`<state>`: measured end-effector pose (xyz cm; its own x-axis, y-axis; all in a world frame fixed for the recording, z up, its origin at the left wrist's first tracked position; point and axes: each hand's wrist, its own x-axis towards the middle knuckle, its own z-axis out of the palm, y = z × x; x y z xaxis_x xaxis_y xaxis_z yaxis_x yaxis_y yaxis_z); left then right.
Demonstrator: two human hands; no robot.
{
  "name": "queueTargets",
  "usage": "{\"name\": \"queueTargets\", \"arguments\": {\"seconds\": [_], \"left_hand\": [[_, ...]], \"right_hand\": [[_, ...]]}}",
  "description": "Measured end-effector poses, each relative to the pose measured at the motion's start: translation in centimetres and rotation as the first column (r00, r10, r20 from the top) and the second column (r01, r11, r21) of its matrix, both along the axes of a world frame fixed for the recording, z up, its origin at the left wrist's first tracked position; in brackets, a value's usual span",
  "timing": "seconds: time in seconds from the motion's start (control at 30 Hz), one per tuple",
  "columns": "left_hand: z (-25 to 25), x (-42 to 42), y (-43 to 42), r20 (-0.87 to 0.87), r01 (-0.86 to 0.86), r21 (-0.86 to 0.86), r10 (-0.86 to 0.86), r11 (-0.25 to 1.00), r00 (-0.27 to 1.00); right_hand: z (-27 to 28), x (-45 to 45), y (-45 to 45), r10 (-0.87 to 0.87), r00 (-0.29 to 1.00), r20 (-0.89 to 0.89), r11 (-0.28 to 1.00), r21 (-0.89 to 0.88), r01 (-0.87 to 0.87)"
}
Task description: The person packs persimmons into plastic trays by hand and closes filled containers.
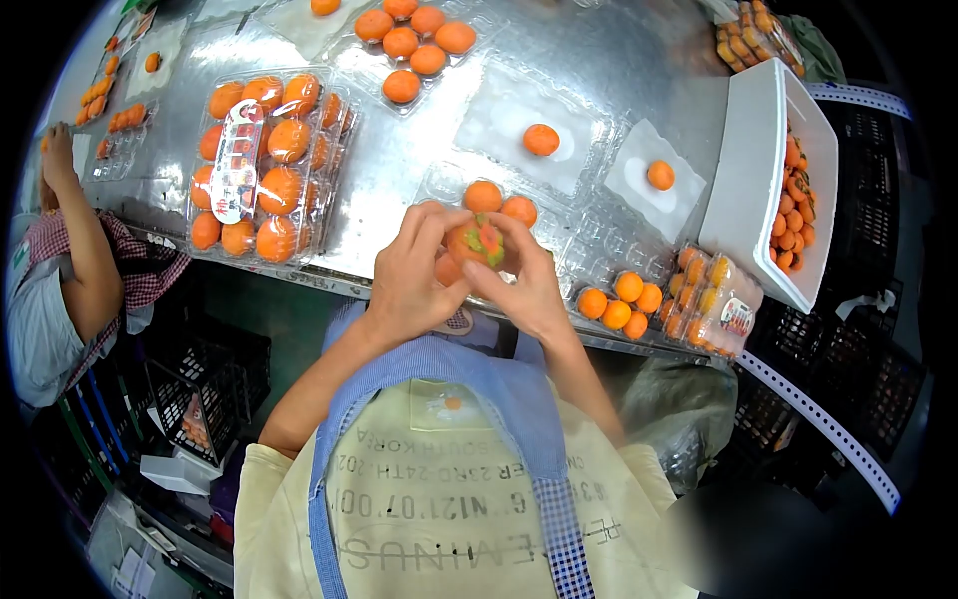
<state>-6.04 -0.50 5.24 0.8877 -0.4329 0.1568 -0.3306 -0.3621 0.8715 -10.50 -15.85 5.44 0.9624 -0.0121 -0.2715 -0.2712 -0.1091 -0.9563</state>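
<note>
Between my two hands, just above the near edge of the table, is a round orange fruit (467, 243) with a green and red patch on the side facing me; its exact kind is unclear. My left hand (414, 265) curls around its left side, thumb underneath. My right hand (524, 285) grips it from the right with bent fingers. Right behind my fingers, two more orange fruits (483, 195) sit in a clear plastic tray (439, 185). Another orange fruit shows partly below the held one, mostly covered by my hands.
A filled clear clamshell (334, 215) with a label stands left on the metal table (369, 160). Open trays with fruit lie behind and right. A white foam box (743, 170) of small fruit and a packed clamshell (723, 304) are at right. Another person's arm (90, 250) is far left.
</note>
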Motion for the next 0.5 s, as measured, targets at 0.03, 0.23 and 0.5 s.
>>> {"name": "queueTargets", "arguments": {"seconds": [0.03,0.23,0.5], "left_hand": [[-0.11,0.04,0.00,0.053,-0.003,0.007,0.003,1.000,0.999],[-0.02,-0.02,0.05,0.064,0.002,0.016,-0.003,1.000,0.998],[0.84,0.13,-0.04,0.016,0.071,-0.068,-0.070,0.995,0.997]], "right_hand": [[0.01,0.02,0.05,-0.004,1.000,-0.006,1.000,0.006,0.004],[-0.04,0.00,-0.05,0.000,1.000,-0.016,0.999,0.036,0.000],[0.24,-0.06,0.14,-0.056,0.998,-0.017,0.982,0.179,0.058]]}}
